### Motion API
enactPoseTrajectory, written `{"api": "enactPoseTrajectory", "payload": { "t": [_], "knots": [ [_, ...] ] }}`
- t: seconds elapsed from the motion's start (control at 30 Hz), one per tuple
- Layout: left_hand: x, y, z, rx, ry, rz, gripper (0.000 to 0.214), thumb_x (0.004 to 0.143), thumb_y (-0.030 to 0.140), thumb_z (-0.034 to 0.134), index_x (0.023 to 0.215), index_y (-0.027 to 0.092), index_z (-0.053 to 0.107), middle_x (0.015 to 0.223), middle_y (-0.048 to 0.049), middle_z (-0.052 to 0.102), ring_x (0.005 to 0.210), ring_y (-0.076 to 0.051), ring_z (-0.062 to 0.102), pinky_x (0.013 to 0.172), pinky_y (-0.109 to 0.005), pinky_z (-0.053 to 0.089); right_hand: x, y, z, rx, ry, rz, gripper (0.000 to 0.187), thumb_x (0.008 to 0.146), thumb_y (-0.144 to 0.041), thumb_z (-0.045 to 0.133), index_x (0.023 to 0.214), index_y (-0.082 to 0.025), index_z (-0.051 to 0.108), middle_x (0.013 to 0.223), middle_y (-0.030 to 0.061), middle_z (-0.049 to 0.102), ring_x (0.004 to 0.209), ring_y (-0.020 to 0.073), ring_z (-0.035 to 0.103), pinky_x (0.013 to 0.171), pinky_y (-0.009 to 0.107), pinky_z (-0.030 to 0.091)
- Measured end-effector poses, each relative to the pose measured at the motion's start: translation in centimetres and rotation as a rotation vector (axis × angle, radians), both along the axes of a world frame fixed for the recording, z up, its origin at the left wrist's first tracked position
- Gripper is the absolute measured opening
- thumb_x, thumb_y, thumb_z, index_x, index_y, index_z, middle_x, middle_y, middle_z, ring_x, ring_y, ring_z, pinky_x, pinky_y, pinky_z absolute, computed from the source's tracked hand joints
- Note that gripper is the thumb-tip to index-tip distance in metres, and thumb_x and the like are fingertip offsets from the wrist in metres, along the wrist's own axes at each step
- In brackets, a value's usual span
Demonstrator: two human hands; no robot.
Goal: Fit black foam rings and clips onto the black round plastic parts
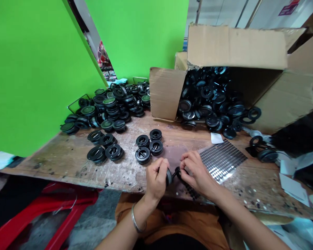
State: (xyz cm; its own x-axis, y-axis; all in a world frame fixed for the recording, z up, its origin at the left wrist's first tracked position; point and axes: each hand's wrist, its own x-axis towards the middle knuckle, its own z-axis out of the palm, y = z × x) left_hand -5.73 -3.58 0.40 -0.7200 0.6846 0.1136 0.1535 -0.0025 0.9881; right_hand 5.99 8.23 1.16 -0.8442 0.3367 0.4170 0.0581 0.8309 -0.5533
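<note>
At the near middle of the bench, my left hand is closed around a round black part, seen edge-on. Close to its right, my right hand pinches a black ring; the fingers cover much of it. A short dark strip joins or lies between the two pieces; which one, I cannot tell. Beyond my left hand stand small stacks of round black parts. Right of my right hand lies a clear sheet of small black dots. More black dots lie below my right hand.
A heap of round black parts sits at the back left, with more stacks before it. An open cardboard box on its side spills similar parts. Green panels stand behind. A red stool is at the lower left.
</note>
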Motion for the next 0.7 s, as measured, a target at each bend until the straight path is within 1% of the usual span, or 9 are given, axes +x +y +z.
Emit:
{"api": "enactPoseTrajectory", "payload": {
  "t": [0.1,0.2,0.3,0.4,0.47,0.53,0.57,0.63,0.7],
  "knots": [
    [0.2,0.0,0.2,0.005,0.012,0.003,0.038,0.091,0.038,0.045,0.058,0.019,0.048,0.057,0.0021,0.039,0.055,-0.013,0.035,0.055,-0.026,0.028,0.1,0.1,0.1,0.032,-0.031,0.002,0.011,0.082,-0.008,0.054,0.083,-0.019,0.055,0.097,0.0069,0.055,0.096,0.0217,0.048,0.086,0.038,0.044],
    [0.1,0.0,0.3,0.011,-0.035,0.026,0.037,0.089,0.037,0.047,0.057,0.019,0.047,0.057,0.0021,0.041,0.056,-0.013,0.036,0.055,-0.026,0.029,0.5,-0.3,-0.1,0.065,0.012,-0.001,0.01,0.084,-0.009,0.053,0.087,-0.019,0.057,0.101,0.0085,0.055,0.1,0.0233,0.05,0.088,0.042,0.046],
    [-0.2,0.3,0.1,0.032,-0.191,0.1,0.037,0.088,0.041,0.048,0.057,0.019,0.047,0.056,0.0029,0.041,0.054,-0.012,0.037,0.054,-0.025,0.03,1.3,-1.4,-1.0,0.115,0.069,0.013,0.021,0.088,-0.01,0.051,0.105,-0.018,0.059,0.113,0.0119,0.055,0.113,0.026,0.048,0.095,0.046,0.045],
    [0.0,0.5,-0.5,0.028,-0.36,0.163,0.038,0.086,0.045,0.051,0.058,0.019,0.047,0.053,0.0041,0.04,0.05,-0.011,0.034,0.051,-0.024,0.029,2.0,-2.7,-2.5,0.126,0.085,-0.025,0.033,0.091,-0.008,0.047,0.122,-0.016,0.054,0.123,0.0159,0.051,0.114,0.0241,0.052,0.093,0.039,0.049],
    [0.1,0.5,-0.7,0.003,-0.422,0.145,0.04,0.086,0.048,0.051,0.059,0.018,0.047,0.053,0.0039,0.041,0.05,-0.011,0.034,0.05,-0.024,0.03,2.3,-3.1,-3.1,0.069,0.096,-0.063,0.031,0.092,-0.007,0.044,0.119,-0.016,0.056,0.12,0.0156,0.052,0.106,0.0203,0.058,0.087,0.032,0.052],
    [-0.1,0.4,-0.5,-0.018,-0.399,0.043,0.041,0.088,0.051,0.048,0.063,0.018,0.051,0.057,0.0027,0.044,0.053,-0.011,0.039,0.053,-0.023,0.033,2.5,-2.8,-3.1,-0.013,0.108,-0.074,0.026,0.093,-0.009,0.043,0.11,-0.018,0.06,0.11,0.0123,0.056,0.098,0.0176,0.061,0.082,0.029,0.053],
    [-0.3,0.2,-0.2,-0.018,-0.342,-0.046,0.038,0.087,0.052,0.049,0.07,0.017,0.055,0.063,0.0014,0.049,0.058,-0.012,0.044,0.056,-0.023,0.036,2.6,-2.4,-2.7,-0.057,0.108,-0.075,0.023,0.093,-0.01,0.044,0.105,-0.019,0.062,0.104,0.0105,0.058,0.093,0.017,0.061,0.079,0.028,0.052],
    [-1.2,-0.2,0.7,0.0,-0.128,-0.273,0.034,0.08,0.049,0.062,0.095,0.018,0.061,0.087,-0.0032,0.059,0.08,-0.017,0.054,0.073,-0.026,0.043,2.7,-1.2,-1.6,-0.141,0.094,-0.07,0.018,0.092,-0.013,0.047,0.095,-0.02,0.063,0.095,0.0079,0.06,0.087,0.0169,0.061,0.075,0.028,0.051],
    [-2.1,-0.5,1.6,-0.007,0.128,-0.5,0.047,0.071,0.039,0.075,0.113,0.023,0.059,0.112,-0.007,0.056,0.104,-0.022,0.053,0.092,-0.031,0.04,2.9,0.5,-0.6,-0.243,0.042,-0.055,0.014,0.09,-0.017,0.051,0.085,-0.02,0.064,0.088,0.0059,0.062,0.082,0.0172,0.061,0.072,0.028,0.049]
  ]
}}
